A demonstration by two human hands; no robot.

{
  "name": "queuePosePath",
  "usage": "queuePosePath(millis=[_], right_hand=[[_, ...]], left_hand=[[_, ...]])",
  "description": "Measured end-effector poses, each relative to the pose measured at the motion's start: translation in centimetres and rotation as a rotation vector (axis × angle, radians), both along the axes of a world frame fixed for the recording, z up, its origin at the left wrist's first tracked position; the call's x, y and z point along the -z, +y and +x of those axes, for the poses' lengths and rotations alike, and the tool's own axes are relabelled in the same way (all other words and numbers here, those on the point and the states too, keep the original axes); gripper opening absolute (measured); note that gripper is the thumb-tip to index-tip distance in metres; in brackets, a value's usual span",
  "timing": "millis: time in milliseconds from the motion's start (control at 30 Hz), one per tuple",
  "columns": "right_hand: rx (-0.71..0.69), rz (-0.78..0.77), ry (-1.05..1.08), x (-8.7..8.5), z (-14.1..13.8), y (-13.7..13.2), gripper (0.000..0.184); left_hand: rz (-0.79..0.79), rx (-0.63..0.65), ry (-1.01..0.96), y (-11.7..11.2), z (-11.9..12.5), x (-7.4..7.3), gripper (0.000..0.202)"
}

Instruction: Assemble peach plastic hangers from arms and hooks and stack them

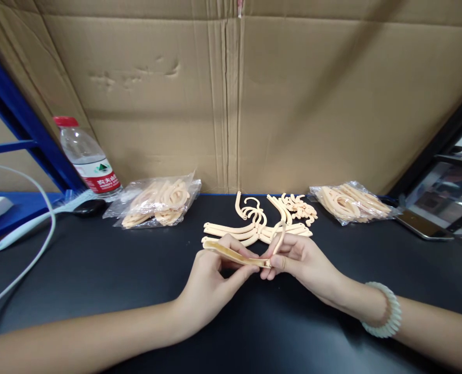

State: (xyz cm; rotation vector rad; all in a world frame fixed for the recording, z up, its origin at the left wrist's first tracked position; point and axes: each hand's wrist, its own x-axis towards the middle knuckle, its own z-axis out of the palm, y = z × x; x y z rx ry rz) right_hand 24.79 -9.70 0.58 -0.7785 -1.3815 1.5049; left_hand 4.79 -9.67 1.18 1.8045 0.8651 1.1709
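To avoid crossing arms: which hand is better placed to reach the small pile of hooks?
Probably right: the right hand lies just in front of the small pile, while the left hand is farther left, holding the bar.

bottle [88, 158] far left | bag [156, 202] left of loose hangers [254, 226] | second bag [351, 203] right | cardboard [231, 104] behind all

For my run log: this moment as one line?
left hand: grips peach plastic hanger arm | right hand: pinches its other end | behind: loose peach hanger parts on black table
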Motion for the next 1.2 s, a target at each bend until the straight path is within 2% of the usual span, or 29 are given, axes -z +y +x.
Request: queuePosePath(millis=[200,400,500,600,700,767,833,900,967,1000,1100,1200], right_hand=[[0.042,0.036,-0.013,0.0,-0.4,-0.3,0.022],[0.172,0.233,-0.2,-0.3,-0.1,-0.2,0.027],[0.161,0.181,-0.165,-0.2,-0.3,-0.3,0.025],[0.116,0.128,-0.084,-0.2,-0.7,-0.5,0.024],[0.11,0.124,-0.087,-0.4,-0.7,-0.3,0.024],[0.158,0.164,-0.128,-0.9,-0.1,0.4,0.029],[0.258,0.288,-0.254,-1.5,1.3,1.7,0.031],[0.361,0.517,-0.505,-2.1,3.3,3.6,0.023],[0.355,0.798,-0.806,-2.4,5.4,5.7,0.015],[0.332,0.892,-0.917,-2.4,6.3,6.7,0.015],[0.257,0.934,-1.081,-2.0,7.9,8.8,0.017],[0.208,0.899,-1.093,-1.4,7.9,9.5,0.016]], left_hand=[[-0.078,0.01,-0.08,0.0,0.2,0.0,0.014],[-0.233,0.061,-0.222,0.7,0.4,0.2,0.025],[-0.269,0.076,-0.23,1.0,0.5,0.3,0.028],[-0.35,0.145,-0.172,1.2,0.6,0.2,0.028],[-0.412,0.208,-0.104,1.2,0.7,-0.1,0.027],[-0.419,0.182,-0.108,1.2,0.7,-0.3,0.025],[-0.433,0.128,-0.129,1.3,0.7,-0.4,0.023],[-0.451,0.087,-0.146,1.4,0.7,-0.4,0.021],[-0.454,0.076,-0.159,1.4,0.7,-0.4,0.019],[-0.451,0.076,-0.167,1.4,0.7,-0.4,0.019],[-0.444,0.077,-0.188,1.4,0.8,-0.4,0.019],[-0.444,0.068,-0.192,1.4,0.8,-0.5,0.02]])
